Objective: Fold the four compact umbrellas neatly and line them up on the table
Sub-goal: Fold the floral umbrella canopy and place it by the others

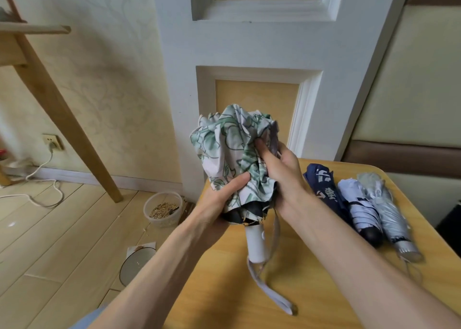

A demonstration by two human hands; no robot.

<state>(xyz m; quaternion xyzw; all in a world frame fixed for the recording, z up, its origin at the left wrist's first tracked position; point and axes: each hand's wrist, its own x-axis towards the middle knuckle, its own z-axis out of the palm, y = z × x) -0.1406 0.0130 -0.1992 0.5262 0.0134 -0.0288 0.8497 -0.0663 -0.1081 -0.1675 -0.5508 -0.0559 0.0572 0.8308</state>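
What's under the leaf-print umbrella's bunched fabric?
A dark lining edge, a white handle and its strap show below the fabric. The left hand and right hand grip it; ribs and shaft are covered.

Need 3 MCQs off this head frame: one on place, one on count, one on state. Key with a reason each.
1. Where is the plastic tub of grain?
A. on a shelf
B. on the floor, left of the table
C. on a chair seat

2. How many folded umbrellas lie on the table?
A. one
B. two
C. three

3. The leaf-print umbrella is:
A. gripped by both hands, canopy bunched
B. fully open
C. strapped and lying flat

Key:
1 B: the tub sits on the floorboards beside the table's edge.
2 C: the navy umbrella, white umbrella and silver umbrella lie side by side.
3 A: the left hand and right hand clutch its loose fabric.
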